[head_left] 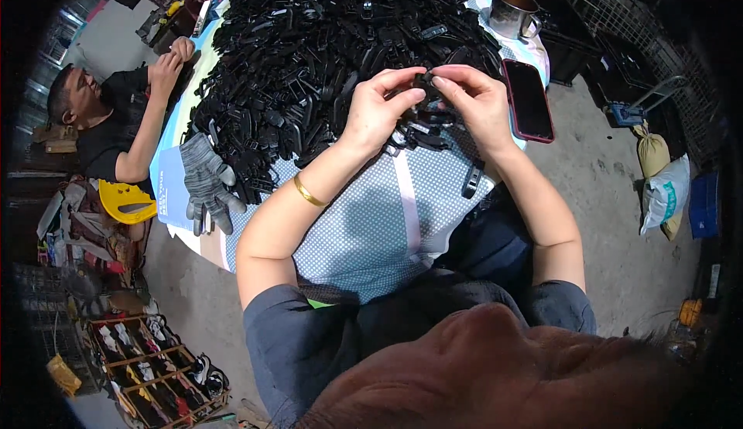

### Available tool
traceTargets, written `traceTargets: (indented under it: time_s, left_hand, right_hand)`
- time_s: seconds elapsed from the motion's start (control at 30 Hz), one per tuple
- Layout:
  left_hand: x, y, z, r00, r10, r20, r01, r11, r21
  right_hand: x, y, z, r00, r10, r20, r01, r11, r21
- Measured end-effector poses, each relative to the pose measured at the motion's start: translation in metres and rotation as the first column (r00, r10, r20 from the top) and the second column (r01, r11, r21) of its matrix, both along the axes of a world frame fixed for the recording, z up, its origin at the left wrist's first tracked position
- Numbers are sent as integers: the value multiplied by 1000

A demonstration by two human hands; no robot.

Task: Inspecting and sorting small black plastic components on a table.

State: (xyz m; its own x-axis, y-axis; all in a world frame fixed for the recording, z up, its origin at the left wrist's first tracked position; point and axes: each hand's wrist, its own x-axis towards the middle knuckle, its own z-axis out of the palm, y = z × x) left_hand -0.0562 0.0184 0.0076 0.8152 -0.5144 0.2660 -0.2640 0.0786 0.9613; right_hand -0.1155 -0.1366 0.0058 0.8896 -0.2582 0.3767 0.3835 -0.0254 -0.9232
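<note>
My left hand (pixel 379 108) and my right hand (pixel 474 97) meet above the table, fingertips pinching one small black plastic part (pixel 425 80) between them. A gold bangle (pixel 308 193) sits on my left wrist. Just beyond the hands lies a big heap of black plastic clips (pixel 325 42) covering most of the table. Single clips lie loose near my right wrist, one black clip (pixel 472 180) at the table's near edge.
The table wears a dotted blue-grey cloth (pixel 371 220). A dark phone in a red case (pixel 529 100) lies right of my hands, a metal mug (pixel 511 11) beyond it. Grey striped gloves (pixel 207 181) lie at left. Another person (pixel 116 115) works at the table's left side. Sacks (pixel 662 189) stand on the floor at right.
</note>
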Motion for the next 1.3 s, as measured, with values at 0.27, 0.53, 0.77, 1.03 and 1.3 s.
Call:
traceTargets:
  time_s: [0.27,0.53,0.77,1.03,1.3]
  left_hand:
    - [-7,0,5,990,-9,-143,1,999,-52]
    - [-3,-5,11,921,-193,-338,82,945,-317]
    - [1,9,18,969,-215,-126,207,976,-72]
    - [-3,7,24,967,-223,-124,217,974,-62]
    - [-48,-3,44,852,-517,85,334,660,673]
  right_hand:
    - [-2,8,1,992,-58,111,73,987,-141]
    - [4,6,-10,992,-25,123,43,988,-150]
    - [-10,2,5,998,63,-10,-59,852,-521]
    - [-9,-11,5,998,68,8,-42,709,-704]
    - [4,-40,-15,986,164,-23,-92,425,-901]
